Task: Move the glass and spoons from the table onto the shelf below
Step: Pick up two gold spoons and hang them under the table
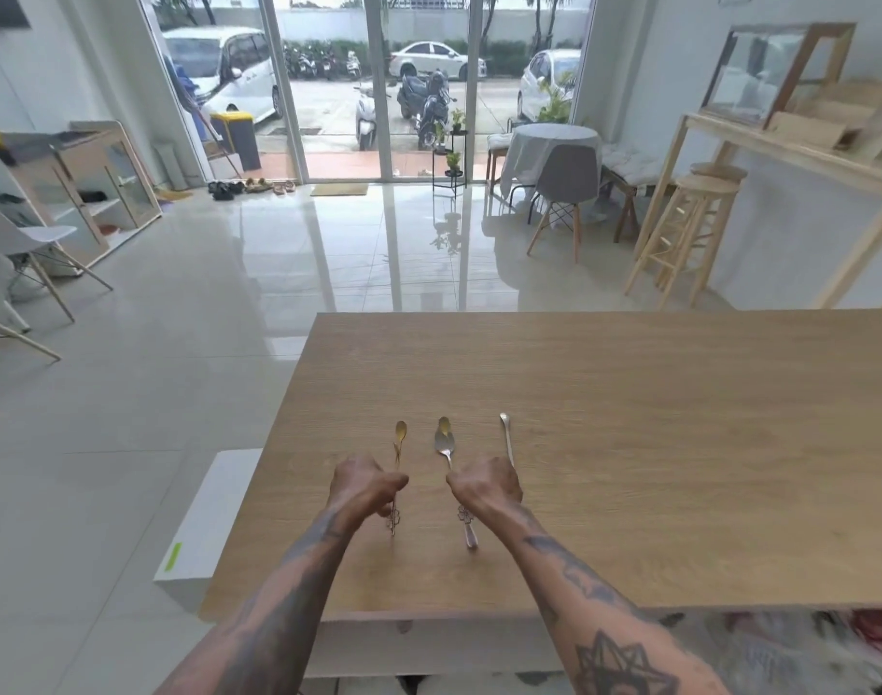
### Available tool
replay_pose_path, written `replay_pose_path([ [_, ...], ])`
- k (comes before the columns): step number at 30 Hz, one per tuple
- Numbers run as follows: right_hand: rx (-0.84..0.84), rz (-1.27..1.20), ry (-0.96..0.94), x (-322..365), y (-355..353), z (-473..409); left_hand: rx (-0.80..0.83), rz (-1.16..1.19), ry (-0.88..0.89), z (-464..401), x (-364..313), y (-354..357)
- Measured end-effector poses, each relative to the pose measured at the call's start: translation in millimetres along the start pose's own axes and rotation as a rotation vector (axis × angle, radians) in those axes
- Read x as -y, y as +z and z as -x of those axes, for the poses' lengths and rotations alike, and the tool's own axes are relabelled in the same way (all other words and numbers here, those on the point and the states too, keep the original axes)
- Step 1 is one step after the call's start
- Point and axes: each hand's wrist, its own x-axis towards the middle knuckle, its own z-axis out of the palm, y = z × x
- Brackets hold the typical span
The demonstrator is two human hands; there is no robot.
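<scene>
Three or four spoons are near the front middle of a wooden worktop (629,393), handles toward the person. On the left, a gold spoon (399,436) has its bowl pointing away; the left hand (366,486) is closed around its handle, and the ornate handle end shows below the fist. In the middle, a silver spoon (444,443) appears to overlap a second gold bowl at its far tip, so there may be two pieces stacked there; it is hard to tell. The right hand (486,486) is closed over that middle handle, whose decorated end pokes out beneath the hand. Just beside the right hand, on its outer side, a thin long silver spoon (506,438) lies on the wood; whether any finger touches it cannot be seen.

No glass is visible on the worktop. The shelf below is mostly hidden under the front edge, with only a blurred strip showing at the bottom.

Both hands seem to be at the pickup step. To do it well, each grip should be firm near the middle of the handle so the bowl does not tip, and the stacked pieces should be pinched together so none slides off. The thin spoon looks like it needs a separate pickup.

Beyond the worktop are a shiny tiled floor, chairs, stools and glass doors.
</scene>
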Motion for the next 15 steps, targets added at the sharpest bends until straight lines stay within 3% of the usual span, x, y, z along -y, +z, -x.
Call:
replay_pose_path([
  [9,-0.142,-0.165,-0.249,32,-47,79,-0.141,0.081,0.234,61,-17,-100],
  [15,-0.285,-0.132,-0.340,55,-70,163,-0.233,0.130,0.330,145,-17,-175],
])
